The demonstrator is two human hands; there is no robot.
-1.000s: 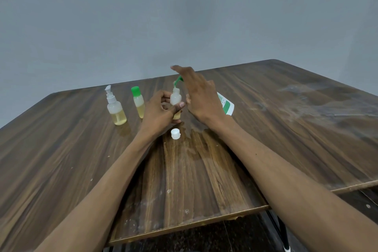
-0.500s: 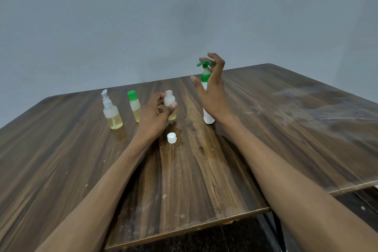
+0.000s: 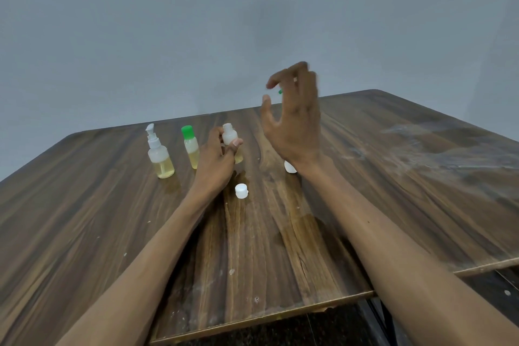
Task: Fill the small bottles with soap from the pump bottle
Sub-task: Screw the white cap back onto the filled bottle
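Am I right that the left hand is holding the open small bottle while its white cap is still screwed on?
Not quite. In the head view the left hand does hold the small bottle, but its neck is bare: the white cap lies loose on the table, just in front of that hand.

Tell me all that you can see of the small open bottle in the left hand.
The small open bottle is translucent whitish plastic with a round body and a short neck, uncapped. It is upright, with yellowish liquid low inside. The left hand grips its body, thumb across the front. Its base is hidden behind the hand.
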